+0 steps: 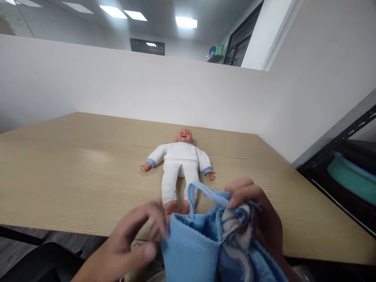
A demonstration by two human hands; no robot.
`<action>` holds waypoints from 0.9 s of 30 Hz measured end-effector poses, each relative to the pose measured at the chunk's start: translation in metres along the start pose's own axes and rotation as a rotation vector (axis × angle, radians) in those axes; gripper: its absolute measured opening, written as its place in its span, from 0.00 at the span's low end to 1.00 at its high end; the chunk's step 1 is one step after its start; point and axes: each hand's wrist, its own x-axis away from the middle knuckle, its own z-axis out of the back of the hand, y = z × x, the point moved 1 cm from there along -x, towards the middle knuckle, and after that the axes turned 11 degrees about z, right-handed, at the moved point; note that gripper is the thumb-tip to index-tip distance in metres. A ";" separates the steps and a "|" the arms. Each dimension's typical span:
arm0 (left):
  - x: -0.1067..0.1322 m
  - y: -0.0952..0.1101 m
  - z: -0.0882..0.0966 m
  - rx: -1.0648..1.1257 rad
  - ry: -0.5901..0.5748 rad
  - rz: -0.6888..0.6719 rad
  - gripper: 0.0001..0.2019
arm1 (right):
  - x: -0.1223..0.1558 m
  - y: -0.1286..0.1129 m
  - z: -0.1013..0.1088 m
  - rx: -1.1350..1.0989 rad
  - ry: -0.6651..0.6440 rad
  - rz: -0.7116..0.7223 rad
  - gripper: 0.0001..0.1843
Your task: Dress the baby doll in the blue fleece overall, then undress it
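Observation:
A light-blue fabric garment [190,250] with a strap [210,192] and a patterned patch hangs in front of me at the table's near edge. My right hand [255,211] pinches its strap and bunched edge. Just left of the garment, my left hand [138,235] is slightly blurred, its fingers apart and curved, the fingertips close to the fabric; whether they touch it I cannot tell. Beyond the garment a baby doll [180,156] in a white top and white trousers with blue cuffs lies on its back, head away from me. The garment partly covers its feet.
The wooden table [96,176] reaches to a white wall [147,90] with a window above. At the right stands a dark metal rack [343,133] holding a green item [352,176]. A black chair [44,262] is at the lower left.

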 end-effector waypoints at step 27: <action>-0.273 0.017 0.078 0.268 -0.110 -0.146 0.07 | -0.145 0.151 0.002 -0.014 -0.224 -0.209 0.13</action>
